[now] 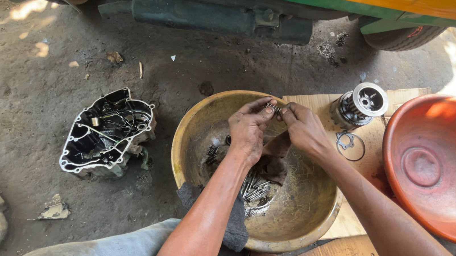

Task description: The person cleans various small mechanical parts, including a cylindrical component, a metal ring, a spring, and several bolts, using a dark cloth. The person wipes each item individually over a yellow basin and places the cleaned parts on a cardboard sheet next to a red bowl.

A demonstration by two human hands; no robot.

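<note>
My left hand and my right hand meet above a dented brass-coloured metal bowl. Together their fingertips pinch a small metal spring. A dark rag hangs from under my hands into the bowl. On the bowl's bottom lie several bolts and another small spring. A grey cloth drapes over the bowl's near rim beneath my left forearm.
A black engine cover lies open on the dirt to the left. A clutch basket and a thin ring rest on a wooden board. An orange basin stands right. A vehicle's underside spans the top.
</note>
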